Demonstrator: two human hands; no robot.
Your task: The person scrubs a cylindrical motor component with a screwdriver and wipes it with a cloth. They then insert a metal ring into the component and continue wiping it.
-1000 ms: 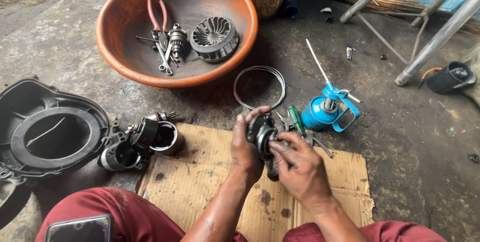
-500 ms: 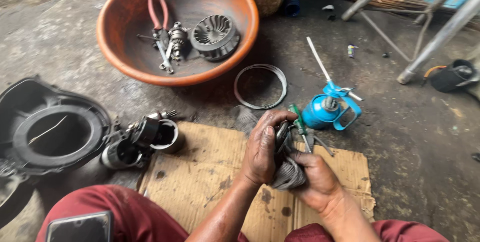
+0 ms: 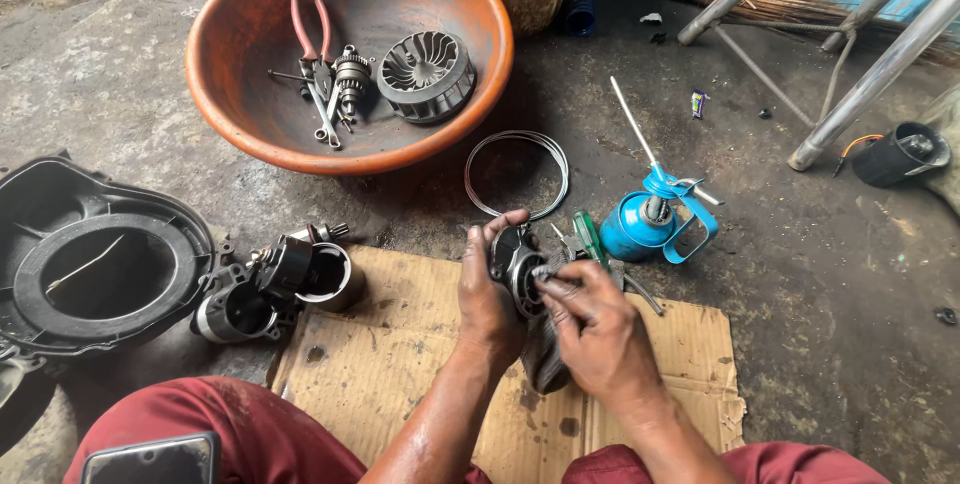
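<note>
Over the cardboard sheet [image 3: 400,364], the left hand [image 3: 487,299] is wrapped around a dark round motor part [image 3: 518,269], steadying it so its open face turns toward the right hand [image 3: 590,329]. That hand pinches what looks like a grey rag [image 3: 548,284] against the face, the part's axis lying roughly sideways. Beyond stand a blue oil can [image 3: 640,224], a wire ring [image 3: 517,174] and an orange basin [image 3: 240,124] of tools.

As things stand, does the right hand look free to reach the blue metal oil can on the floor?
Probably not right away: the right hand is busy on the dark round metal part that the left hand grips. The path to the blue metal oil can looks open, just past the green-handled screwdriver.
</note>
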